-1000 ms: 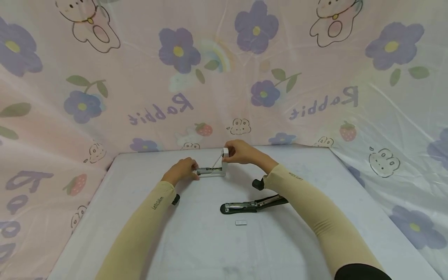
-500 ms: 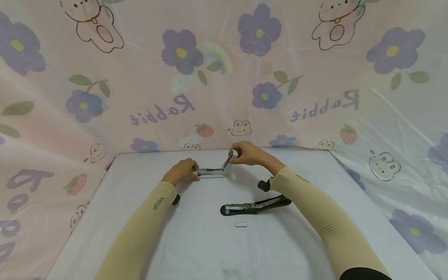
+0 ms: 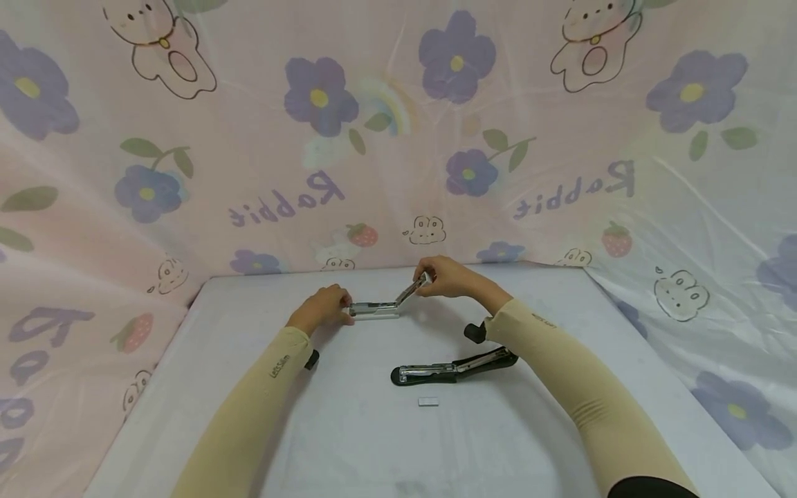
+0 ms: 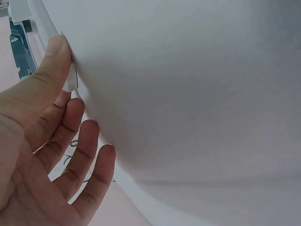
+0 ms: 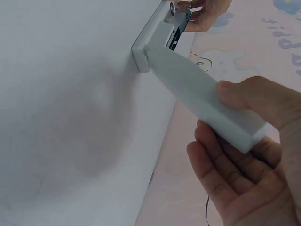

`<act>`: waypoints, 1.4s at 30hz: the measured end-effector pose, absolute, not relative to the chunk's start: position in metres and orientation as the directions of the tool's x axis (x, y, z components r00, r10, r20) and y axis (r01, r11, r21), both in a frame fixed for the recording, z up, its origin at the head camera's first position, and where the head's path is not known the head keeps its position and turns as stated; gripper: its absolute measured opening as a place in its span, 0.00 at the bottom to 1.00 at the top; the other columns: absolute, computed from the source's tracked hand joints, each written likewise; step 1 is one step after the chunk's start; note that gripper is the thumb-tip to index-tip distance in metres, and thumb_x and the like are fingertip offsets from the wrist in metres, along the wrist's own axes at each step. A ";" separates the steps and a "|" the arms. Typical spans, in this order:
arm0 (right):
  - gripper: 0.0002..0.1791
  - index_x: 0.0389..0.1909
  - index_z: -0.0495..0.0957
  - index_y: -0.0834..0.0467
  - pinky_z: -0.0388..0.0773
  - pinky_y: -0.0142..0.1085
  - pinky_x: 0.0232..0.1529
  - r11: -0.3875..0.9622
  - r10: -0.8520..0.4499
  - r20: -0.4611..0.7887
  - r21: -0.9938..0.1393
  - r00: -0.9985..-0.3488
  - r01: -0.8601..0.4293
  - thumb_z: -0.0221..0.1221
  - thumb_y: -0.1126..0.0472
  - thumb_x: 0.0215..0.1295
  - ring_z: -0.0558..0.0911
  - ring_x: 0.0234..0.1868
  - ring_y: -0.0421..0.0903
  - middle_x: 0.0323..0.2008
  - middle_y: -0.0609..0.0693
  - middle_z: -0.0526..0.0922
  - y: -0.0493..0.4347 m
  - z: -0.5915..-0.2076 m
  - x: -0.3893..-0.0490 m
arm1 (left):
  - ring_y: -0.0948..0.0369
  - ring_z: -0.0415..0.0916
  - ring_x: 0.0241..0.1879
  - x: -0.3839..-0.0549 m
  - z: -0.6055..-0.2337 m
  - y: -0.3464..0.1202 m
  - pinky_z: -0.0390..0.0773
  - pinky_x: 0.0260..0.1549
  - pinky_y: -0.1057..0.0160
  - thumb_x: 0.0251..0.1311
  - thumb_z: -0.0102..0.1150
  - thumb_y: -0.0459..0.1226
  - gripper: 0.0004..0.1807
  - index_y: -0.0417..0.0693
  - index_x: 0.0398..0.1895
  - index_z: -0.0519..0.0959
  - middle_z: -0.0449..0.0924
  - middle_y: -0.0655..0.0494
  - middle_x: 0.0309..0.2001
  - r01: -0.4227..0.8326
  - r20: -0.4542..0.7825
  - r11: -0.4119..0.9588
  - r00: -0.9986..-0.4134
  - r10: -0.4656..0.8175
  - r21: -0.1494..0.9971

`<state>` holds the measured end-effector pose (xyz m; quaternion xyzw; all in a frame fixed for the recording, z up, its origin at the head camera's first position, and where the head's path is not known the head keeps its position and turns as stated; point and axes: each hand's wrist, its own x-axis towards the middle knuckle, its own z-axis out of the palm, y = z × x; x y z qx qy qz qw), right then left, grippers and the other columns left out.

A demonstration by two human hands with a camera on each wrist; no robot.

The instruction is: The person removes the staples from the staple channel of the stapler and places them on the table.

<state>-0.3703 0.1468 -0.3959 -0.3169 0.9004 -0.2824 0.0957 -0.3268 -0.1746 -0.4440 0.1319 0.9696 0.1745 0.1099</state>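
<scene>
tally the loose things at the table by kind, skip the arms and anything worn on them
Staplers: 2 (the white stapler, in both hands, and the black stapler)
Small strips: 1 (the grey strip)
Total: 3

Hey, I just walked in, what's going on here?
A person's left hand holds one end of an opened white stapler at the far side of the table, while the right hand grips its tilted-up cover. Nearer the camera lies a dark stapler, also open, with a small grey strip, perhaps staples, in front of it.
</scene>
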 end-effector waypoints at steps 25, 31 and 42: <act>0.12 0.45 0.79 0.58 0.78 0.47 0.54 0.683 -0.625 -0.116 -0.559 -0.772 -0.470 0.72 0.62 0.68 0.82 0.46 0.48 0.45 0.52 0.85 0.166 -0.419 -0.374 | 0.51 0.75 0.52 -0.329 -0.446 -0.173 0.77 0.61 0.46 0.64 0.77 0.44 0.24 0.41 0.57 0.82 0.79 0.50 0.51 0.238 -0.166 0.914 -0.938 0.304 0.330; 0.12 0.47 0.79 0.59 0.78 0.49 0.59 0.694 -0.630 -0.140 -0.541 -0.764 -0.474 0.72 0.62 0.69 0.83 0.50 0.49 0.47 0.53 0.85 0.163 -0.419 -0.375 | 0.52 0.74 0.51 -0.329 -0.445 -0.174 0.77 0.61 0.47 0.65 0.77 0.44 0.24 0.41 0.57 0.82 0.78 0.50 0.50 0.228 -0.175 0.916 -0.939 0.296 0.329; 0.17 0.55 0.83 0.65 0.81 0.49 0.62 0.689 -0.611 -0.025 -0.508 -0.791 -0.517 0.68 0.58 0.74 0.84 0.56 0.54 0.51 0.55 0.87 0.137 -0.407 -0.371 | 0.52 0.74 0.51 -0.330 -0.446 -0.174 0.77 0.60 0.48 0.64 0.77 0.44 0.24 0.42 0.57 0.82 0.78 0.51 0.50 0.237 -0.176 0.914 -0.936 0.306 0.330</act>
